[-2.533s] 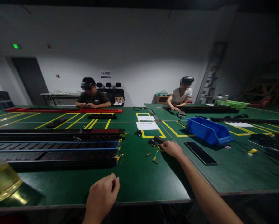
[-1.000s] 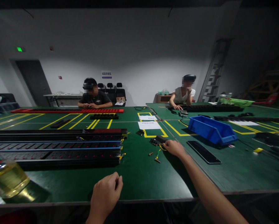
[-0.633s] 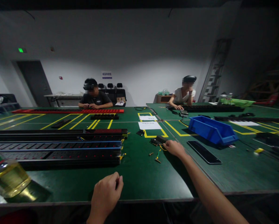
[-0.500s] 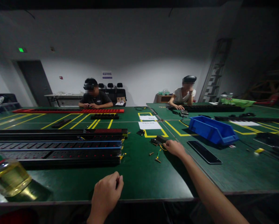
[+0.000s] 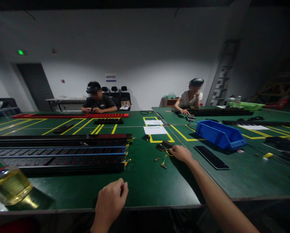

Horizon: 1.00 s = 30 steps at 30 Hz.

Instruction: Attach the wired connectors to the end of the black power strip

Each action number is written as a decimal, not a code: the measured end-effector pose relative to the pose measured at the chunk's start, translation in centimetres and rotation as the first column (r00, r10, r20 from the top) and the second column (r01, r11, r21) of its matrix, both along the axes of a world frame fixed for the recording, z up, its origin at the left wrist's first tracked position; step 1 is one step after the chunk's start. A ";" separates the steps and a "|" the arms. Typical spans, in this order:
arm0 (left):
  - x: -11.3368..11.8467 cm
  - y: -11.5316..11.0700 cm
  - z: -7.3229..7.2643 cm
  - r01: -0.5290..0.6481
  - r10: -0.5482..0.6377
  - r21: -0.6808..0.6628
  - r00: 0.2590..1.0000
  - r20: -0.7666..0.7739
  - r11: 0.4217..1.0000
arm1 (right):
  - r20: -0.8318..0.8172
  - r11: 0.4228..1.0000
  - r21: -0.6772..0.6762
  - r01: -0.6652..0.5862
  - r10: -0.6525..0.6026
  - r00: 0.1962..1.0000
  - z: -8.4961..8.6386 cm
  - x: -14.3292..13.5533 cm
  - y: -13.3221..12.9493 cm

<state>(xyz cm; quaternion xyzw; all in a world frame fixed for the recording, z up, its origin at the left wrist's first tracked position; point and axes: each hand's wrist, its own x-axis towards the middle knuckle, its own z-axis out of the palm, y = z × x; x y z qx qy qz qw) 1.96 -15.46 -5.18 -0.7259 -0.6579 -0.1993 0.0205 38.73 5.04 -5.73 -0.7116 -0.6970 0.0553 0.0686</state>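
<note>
My left hand [image 5: 111,198] rests at the table's front edge, its fingers curled into a loose fist with nothing showing in them. Farther out, my right hand [image 5: 182,153] lies on the table, fingers bent and closed beside a black block [image 5: 167,144]. What those fingertips hold, if anything, is hidden. Against the block sit small black parts [image 5: 160,147]. A yellow-green wire [image 5: 164,159] with a metal end lies just left of my right hand, and a small brass-coloured piece [image 5: 156,159] lies apart from it.
Long black strips with sockets [image 5: 86,158] cover the left of the green table. A bottle of yellow liquid [image 5: 11,186] stands front left. To the right are a phone [image 5: 211,157] and a blue bin [image 5: 220,134]. White papers [image 5: 155,130] lie ahead; two people sit across.
Both my hands stay in place. The view has shifted very slightly; nothing on the table near me has visibly moved.
</note>
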 end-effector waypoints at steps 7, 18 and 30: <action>-0.1 0.1 -0.2 0.007 -0.007 0.030 1.000 0.009 1.000 | -0.009 1.000 -0.002 -0.001 0.001 1.000 0.0 0.0 0.0; 0.0 0.1 -0.1 0.005 -0.005 0.023 1.000 -0.005 1.000 | -0.025 1.000 0.013 -0.002 0.002 1.000 0.0 -0.1 -0.2; 0.0 -0.1 0.0 0.004 -0.004 0.032 1.000 -0.009 0.999 | -0.013 1.000 0.002 -0.004 0.004 1.000 0.3 -0.2 -0.4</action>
